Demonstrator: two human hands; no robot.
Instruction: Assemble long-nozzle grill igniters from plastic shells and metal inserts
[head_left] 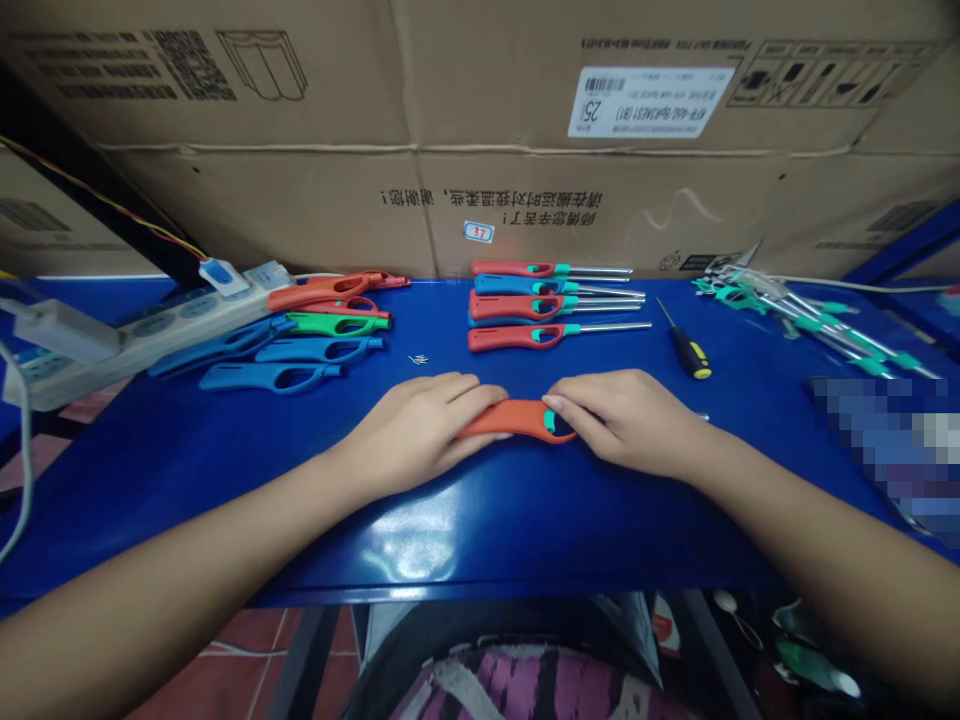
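Held at the middle of the frame: an orange lighter handle [506,419], lying crosswise over the blue tabletop [300,540]; hard to tell whether resting on it or lifted just clear. Wrapped round its left end, with digits pressed on upper and lower sides, the left hand [416,425]. Pinched at its right end, beside a green trigger [550,421], between thumb and fingers of the right hand [626,415]. Hidden under those fingers: the front end and part of the trigger loop. Just showing past the right wrist, a small silvery tip [703,416], hard to identify.

Open room: bare blue surface below both hands, down to the front edge across the lower frame; also a narrower strip above, before the red and blue long-necked lighters [514,307] at upper centre. Behind these, a large printed cardboard carton [480,100], cut off by the top of the frame, contents out of sight.

At left, partly overlapping, orange, red, green and blue handles [311,322] beside a white power strip [161,318]. Above the left hand, tiny screws [418,359], too small to make out singly. At right, a black-and-yellow screwdriver [688,350]; farther right, metal tubes with green fittings [814,322]. Blurred beyond recognition near the right edge: a blue patch [892,450].
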